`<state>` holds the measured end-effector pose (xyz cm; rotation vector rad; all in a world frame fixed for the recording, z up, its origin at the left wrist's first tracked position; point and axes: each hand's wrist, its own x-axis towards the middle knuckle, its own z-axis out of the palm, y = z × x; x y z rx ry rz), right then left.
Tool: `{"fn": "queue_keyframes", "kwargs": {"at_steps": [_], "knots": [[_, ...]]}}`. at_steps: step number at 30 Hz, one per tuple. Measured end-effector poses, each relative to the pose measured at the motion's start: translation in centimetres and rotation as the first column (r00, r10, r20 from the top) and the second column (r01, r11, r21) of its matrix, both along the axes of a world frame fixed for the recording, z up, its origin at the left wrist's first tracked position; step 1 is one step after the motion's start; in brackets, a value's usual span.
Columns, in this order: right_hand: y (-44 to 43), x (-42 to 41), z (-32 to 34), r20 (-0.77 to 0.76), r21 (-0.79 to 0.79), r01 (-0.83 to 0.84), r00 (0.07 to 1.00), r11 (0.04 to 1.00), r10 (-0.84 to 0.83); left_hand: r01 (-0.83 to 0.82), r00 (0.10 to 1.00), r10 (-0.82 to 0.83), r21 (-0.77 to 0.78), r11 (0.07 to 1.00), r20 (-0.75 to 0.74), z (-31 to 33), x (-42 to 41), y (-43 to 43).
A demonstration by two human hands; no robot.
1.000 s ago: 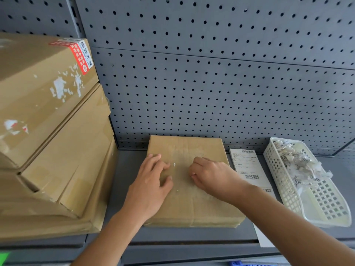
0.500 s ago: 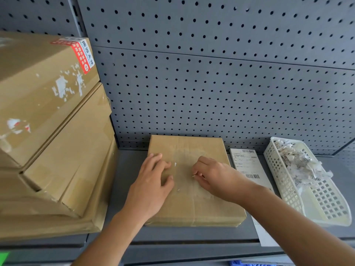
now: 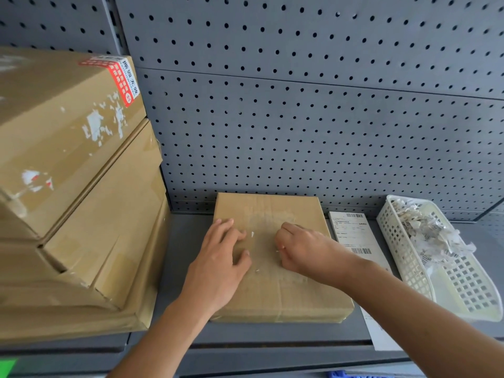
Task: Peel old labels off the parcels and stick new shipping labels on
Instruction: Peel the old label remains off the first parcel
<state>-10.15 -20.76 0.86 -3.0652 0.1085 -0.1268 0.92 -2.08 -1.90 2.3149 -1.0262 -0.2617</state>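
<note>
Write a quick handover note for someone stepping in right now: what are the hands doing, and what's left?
Left hand rests flat on the parcel, steadying it. Right hand, fingers curled, pinches at label remnants on its top.
New shipping label lies right of the parcel; white basket holds torn scraps.
Done: most of the peeling. Left: clear the remnants, stick the new label; stacked boxes at left also show residue.

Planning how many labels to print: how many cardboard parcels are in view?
4. One flat parcel lies on the shelf under the left hand and right hand; three more are stacked at left: top parcel, middle parcel, bottom parcel. Others may sit out of frame.
</note>
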Motion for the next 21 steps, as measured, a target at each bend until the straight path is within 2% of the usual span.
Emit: {"fn": "queue_keyframes", "kwargs": {"at_steps": [5,12,17,21], "knots": [[-0.9,-1.1,0.4,0.087,0.205,0.01,0.996,0.979,-0.029,0.008,1.0,-0.008,-0.007,1.0,0.007,0.0,0.0,0.0],[-0.8,-1.7,0.1,0.129,0.321,-0.009,0.991,0.947,-0.034,0.015,1.0,-0.014,-0.019,1.0,0.011,-0.1,0.0,0.1],[-0.9,-2.2,0.6,0.149,0.483,0.119,0.965,0.867,-0.216,0.013,1.0,-0.013,-0.026,1.0,0.011,-0.3,0.2,0.2],[-3.0,-4.6,1.6,0.178,0.513,0.271,0.895,0.814,-0.41,0.014,1.0,-0.013,-0.045,0.999,0.015,-0.5,0.3,0.2]]}}
